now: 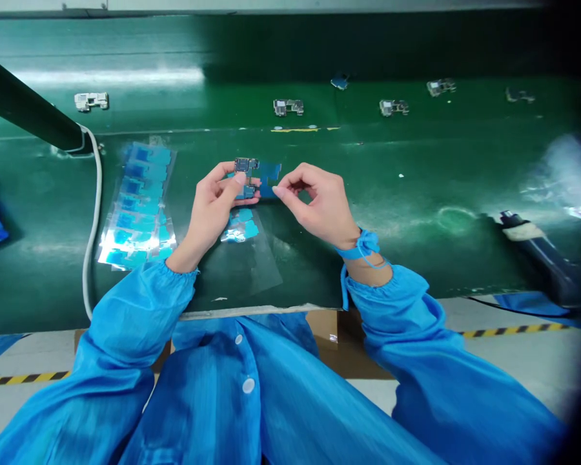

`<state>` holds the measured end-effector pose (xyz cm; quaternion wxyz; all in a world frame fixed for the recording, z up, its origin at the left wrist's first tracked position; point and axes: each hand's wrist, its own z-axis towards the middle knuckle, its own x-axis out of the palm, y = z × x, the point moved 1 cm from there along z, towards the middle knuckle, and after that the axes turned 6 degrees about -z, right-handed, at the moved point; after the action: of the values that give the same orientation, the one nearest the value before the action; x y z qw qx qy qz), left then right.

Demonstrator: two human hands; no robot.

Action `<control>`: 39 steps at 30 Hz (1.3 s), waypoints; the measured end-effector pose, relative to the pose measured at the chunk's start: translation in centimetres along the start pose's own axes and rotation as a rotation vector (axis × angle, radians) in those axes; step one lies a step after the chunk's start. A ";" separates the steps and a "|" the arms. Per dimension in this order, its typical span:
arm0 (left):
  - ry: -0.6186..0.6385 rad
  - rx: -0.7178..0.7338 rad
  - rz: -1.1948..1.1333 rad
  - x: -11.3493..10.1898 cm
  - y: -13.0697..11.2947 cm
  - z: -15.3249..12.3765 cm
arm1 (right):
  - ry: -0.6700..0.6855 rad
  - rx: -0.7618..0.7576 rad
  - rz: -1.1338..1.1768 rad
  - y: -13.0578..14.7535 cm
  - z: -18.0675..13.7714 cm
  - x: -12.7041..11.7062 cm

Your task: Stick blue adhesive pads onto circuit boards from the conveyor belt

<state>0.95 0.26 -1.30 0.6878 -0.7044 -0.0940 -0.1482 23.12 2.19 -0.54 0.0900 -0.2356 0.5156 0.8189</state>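
A small circuit board (246, 166) is held by my left hand (213, 206), thumb on top and fingers underneath. To its right, my right hand (322, 197) pinches the lower right corner of a cut piece of blue film (270, 173) between thumb and index finger. This film is beside the board; whether the two touch, I cannot tell. Below my left hand lies a clear backing sheet (264, 258) bearing several blue film stickers (243, 226). Left of that hand is a stack of sticker sheets (140, 200), with blue cut-outs in rows.
Along the back of the green bench (198, 123) lie several circuit boards, one at left (91, 101), another near the middle (288, 107). A dark post (39, 106) and a white cable (97, 194) stand at left. A dark handheld tool (537, 248) lies at right.
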 end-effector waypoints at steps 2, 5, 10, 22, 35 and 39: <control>0.019 -0.011 -0.034 -0.2 0.0 -0.1 | -0.020 0.067 0.112 -0.1 0.0 0.1; 0.055 -0.052 0.009 -0.3 -0.1 -0.2 | 0.025 0.165 0.301 0.2 0.0 0.5; 0.110 -0.127 0.000 0.2 -0.2 -0.5 | 0.113 0.238 0.389 1.1 -0.2 1.2; 0.036 -0.221 -0.044 1.2 -0.5 -0.6 | 0.126 0.236 0.286 0.3 -0.8 1.8; 0.048 -0.214 -0.020 1.3 -0.6 -0.6 | 0.094 0.244 0.282 0.6 -0.9 2.0; 0.065 -0.216 -0.043 1.2 -0.6 -0.7 | 0.089 0.243 0.287 0.6 -0.9 2.0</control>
<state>1.79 -0.45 -0.33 0.6074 -0.7669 -0.0700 -0.1950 21.40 0.98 -1.34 -0.0230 -0.1830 0.6426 0.7436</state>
